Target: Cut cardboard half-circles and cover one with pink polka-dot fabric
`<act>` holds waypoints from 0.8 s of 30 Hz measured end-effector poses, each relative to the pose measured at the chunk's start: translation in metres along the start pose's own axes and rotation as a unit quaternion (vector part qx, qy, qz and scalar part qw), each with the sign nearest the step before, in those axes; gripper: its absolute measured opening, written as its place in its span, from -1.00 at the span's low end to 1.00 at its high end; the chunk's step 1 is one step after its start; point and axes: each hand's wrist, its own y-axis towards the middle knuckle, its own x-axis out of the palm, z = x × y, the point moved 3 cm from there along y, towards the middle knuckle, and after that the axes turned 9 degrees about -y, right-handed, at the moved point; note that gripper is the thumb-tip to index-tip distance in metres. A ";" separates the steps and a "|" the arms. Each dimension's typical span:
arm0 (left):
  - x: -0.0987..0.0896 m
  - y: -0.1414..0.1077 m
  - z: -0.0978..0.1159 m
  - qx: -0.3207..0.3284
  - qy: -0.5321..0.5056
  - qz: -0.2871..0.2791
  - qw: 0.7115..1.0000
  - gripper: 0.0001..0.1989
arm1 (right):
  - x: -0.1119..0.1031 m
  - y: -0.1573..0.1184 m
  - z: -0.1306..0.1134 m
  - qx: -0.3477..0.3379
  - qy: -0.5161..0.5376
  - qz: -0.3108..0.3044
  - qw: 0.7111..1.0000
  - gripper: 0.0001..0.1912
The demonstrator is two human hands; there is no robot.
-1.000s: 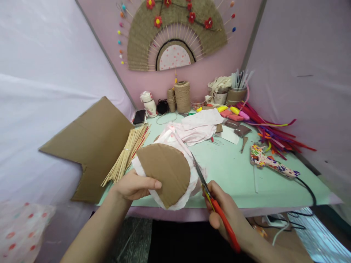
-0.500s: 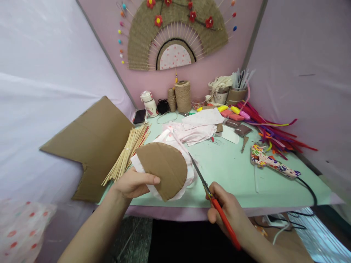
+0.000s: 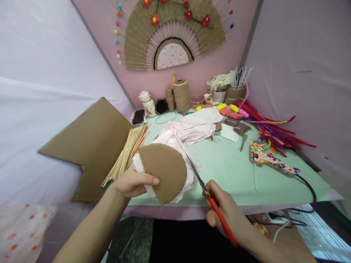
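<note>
My left hand [image 3: 139,181] pinches a half-round piece of cardboard [image 3: 166,171], thumb on top, fingers hidden beneath. Under it lies white fabric with pink dots [image 3: 170,134], which sticks out past the straight and curved edges. Red-handled scissors [image 3: 219,213] are in my right hand [image 3: 223,204], their handles partly covered by the fingers. The blades look closed or nearly so, and point up and left toward the fabric at the cardboard's curved side. Whether the tip touches the fabric I cannot tell.
Bamboo sticks [image 3: 127,153] lie bundled at left beside a large cardboard sheet [image 3: 95,135]. A patterned glue gun [image 3: 271,160] with a cord rests at right, near pipe cleaners [image 3: 276,128]. Twine spools [image 3: 181,95] and a white bottle [image 3: 147,103] stand at the back.
The scissors and my right hand have shifted slightly left, closer to the cardboard. My left hand still holds the cardboard and fabric, tilted a little differently. The whole view has moved slightly.
</note>
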 end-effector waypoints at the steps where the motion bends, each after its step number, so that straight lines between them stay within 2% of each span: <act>1: 0.000 0.000 0.000 -0.001 0.001 -0.002 1.000 -0.38 | 0.000 0.001 0.001 -0.001 -0.004 0.002 1.000 -0.50; 9: -0.003 0.001 -0.003 -0.009 0.005 -0.013 1.000 -0.39 | -0.001 0.004 0.002 -0.014 -0.036 0.052 0.998 -0.43; 16: -0.007 -0.001 -0.005 -0.016 0.004 -0.017 1.000 -0.45 | -0.001 0.005 -0.001 0.028 0.018 0.024 0.999 -0.46; 24: -0.009 -0.001 -0.002 -0.022 0.013 -0.011 1.000 -0.41 | 0.003 0.004 0.000 0.002 0.074 -0.014 0.997 -0.43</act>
